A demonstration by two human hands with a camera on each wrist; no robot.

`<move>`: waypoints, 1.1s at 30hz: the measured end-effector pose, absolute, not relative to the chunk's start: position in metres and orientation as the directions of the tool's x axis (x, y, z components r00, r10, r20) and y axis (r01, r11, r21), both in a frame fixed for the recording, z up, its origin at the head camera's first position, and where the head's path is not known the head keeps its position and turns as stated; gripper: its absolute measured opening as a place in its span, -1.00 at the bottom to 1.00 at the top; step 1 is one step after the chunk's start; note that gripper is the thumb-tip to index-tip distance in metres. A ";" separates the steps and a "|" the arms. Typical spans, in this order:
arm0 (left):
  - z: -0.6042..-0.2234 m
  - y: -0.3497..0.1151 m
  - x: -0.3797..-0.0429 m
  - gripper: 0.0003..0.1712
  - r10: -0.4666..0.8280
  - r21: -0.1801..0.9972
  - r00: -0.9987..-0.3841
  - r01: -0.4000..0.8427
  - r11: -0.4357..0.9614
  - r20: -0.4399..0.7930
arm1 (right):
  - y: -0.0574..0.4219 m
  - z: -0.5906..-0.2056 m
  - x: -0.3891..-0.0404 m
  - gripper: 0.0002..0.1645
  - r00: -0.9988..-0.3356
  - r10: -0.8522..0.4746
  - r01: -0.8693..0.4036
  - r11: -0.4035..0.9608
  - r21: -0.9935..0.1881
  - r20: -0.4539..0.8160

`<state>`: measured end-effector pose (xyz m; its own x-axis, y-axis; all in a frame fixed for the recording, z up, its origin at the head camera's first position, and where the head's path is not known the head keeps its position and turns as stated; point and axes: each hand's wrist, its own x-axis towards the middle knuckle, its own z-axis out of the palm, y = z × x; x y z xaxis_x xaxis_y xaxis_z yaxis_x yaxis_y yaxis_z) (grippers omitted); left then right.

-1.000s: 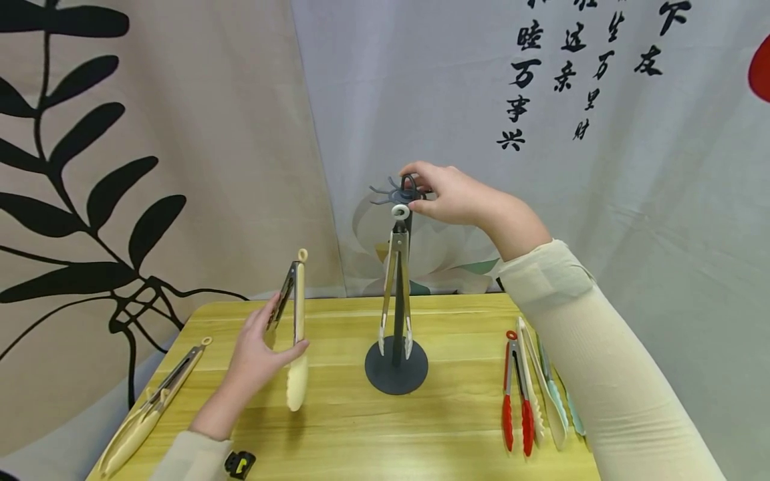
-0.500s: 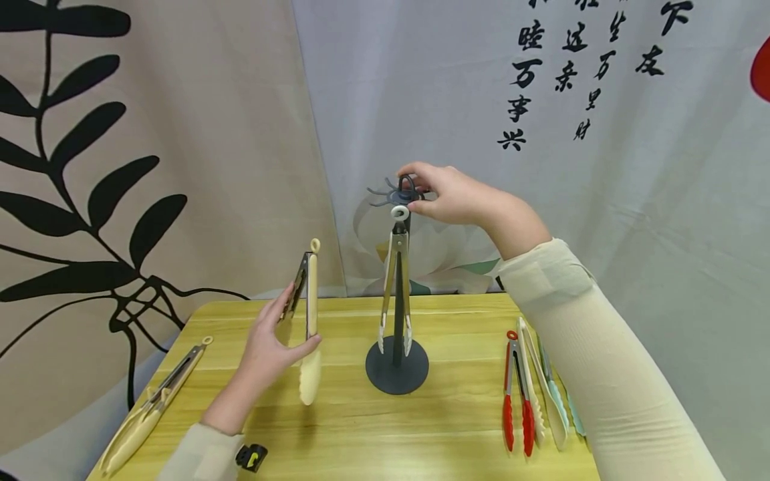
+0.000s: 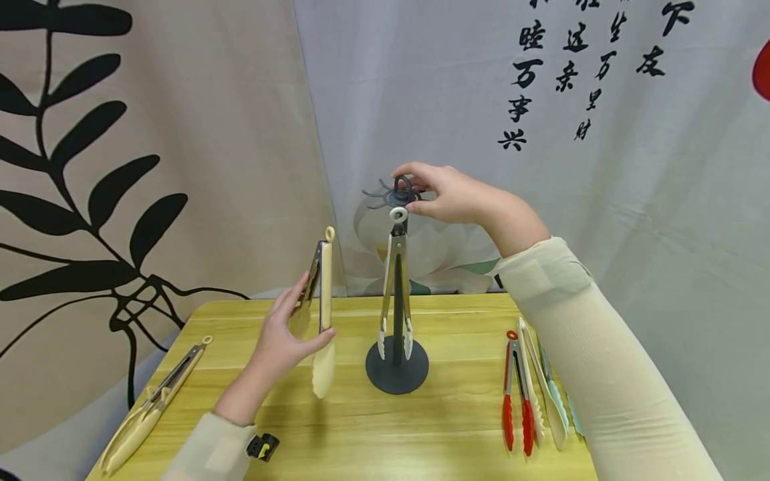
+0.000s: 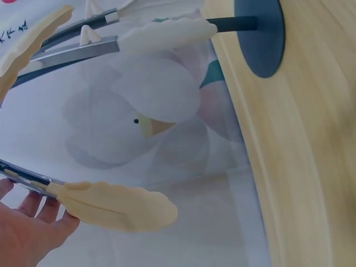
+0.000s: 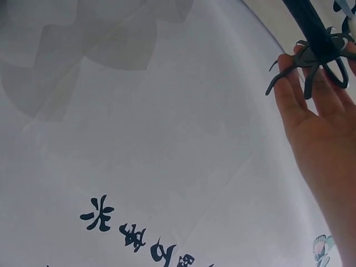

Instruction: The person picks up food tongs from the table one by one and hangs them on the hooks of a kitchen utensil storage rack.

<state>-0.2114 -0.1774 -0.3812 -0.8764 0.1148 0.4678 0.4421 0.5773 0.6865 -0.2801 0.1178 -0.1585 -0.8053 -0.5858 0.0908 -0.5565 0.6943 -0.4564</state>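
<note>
My left hand (image 3: 283, 341) holds cream-tipped tongs (image 3: 325, 294) upright above the table, thumb on one arm and fingers on the other. In the left wrist view the cream head of these tongs (image 4: 119, 206) spreads out past my fingertips. My right hand (image 3: 448, 194) grips the hooked top (image 3: 397, 195) of a dark utensil stand. White-tipped tongs (image 3: 395, 267) hang from one of its hooks by their ring, over the round base (image 3: 397, 374). From below, the right wrist view shows the curved hooks (image 5: 308, 83) with my fingers around them.
Cream tongs (image 3: 153, 407) lie at the table's left edge. On the right, red-tipped tongs (image 3: 519, 394) lie beside white and pale-blue utensils (image 3: 550, 394), partly hidden by the right sleeve. A printed curtain (image 3: 445, 100) hangs behind the wooden table (image 3: 451, 427).
My left hand has carried the cream-tipped tongs right and slightly up, closer to the stand. My right hand stays on the stand's top, which has shifted slightly left.
</note>
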 end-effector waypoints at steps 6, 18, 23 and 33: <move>-0.374 -0.169 -0.214 0.17 0.132 0.691 -0.850 0.497 0.525 0.510 | 0.119 -0.159 -0.281 -0.35 -0.796 -0.597 -0.563 0.675 -0.476 0.095; -0.348 -0.146 -0.204 0.17 0.152 0.709 -0.833 0.536 0.458 0.532 | 0.119 -0.161 -0.284 -0.37 -0.759 -0.642 -0.592 0.612 -0.524 0.108; -0.331 -0.136 -0.193 0.13 0.165 0.700 -0.819 0.559 0.445 0.549 | 0.122 -0.161 -0.288 -0.37 -0.759 -0.644 -0.579 0.601 -0.551 0.096; -0.325 -0.127 -0.193 0.13 0.171 0.718 -0.817 0.568 0.401 0.551 | 0.125 -0.161 -0.292 -0.35 -0.771 -0.631 -0.553 0.595 -0.584 0.087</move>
